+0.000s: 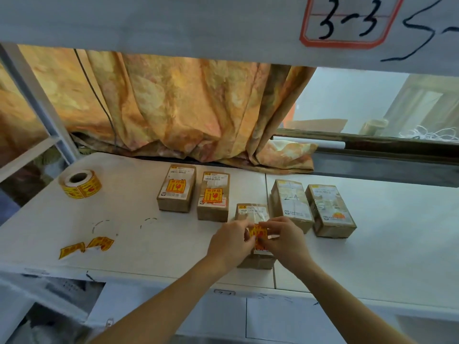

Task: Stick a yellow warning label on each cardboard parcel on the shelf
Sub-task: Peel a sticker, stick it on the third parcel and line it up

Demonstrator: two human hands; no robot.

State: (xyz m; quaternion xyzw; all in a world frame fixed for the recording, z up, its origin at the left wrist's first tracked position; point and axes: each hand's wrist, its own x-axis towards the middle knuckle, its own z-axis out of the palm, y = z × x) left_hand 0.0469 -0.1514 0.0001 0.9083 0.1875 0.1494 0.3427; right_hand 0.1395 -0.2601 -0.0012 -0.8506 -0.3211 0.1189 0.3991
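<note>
Several cardboard parcels lie on the white shelf (139, 244). Two parcels at the back left (176, 188) (214, 197) each carry a yellow warning label. The middle parcel (252, 213) lies under my hands. My left hand (231, 240) and my right hand (283, 238) both pinch a yellow label (258, 232) just above its top face. Two parcels on the right (291, 204) (330, 211) show no yellow warning label. The label roll (80, 183) stands at the far left.
Two loose yellow label pieces (72, 249) (100, 243) lie near the shelf's front left. An orange curtain (173, 108) hangs behind. The upper shelf board (173, 23) spans overhead, marked "3-3". A slanted metal upright (37, 103) stands at left.
</note>
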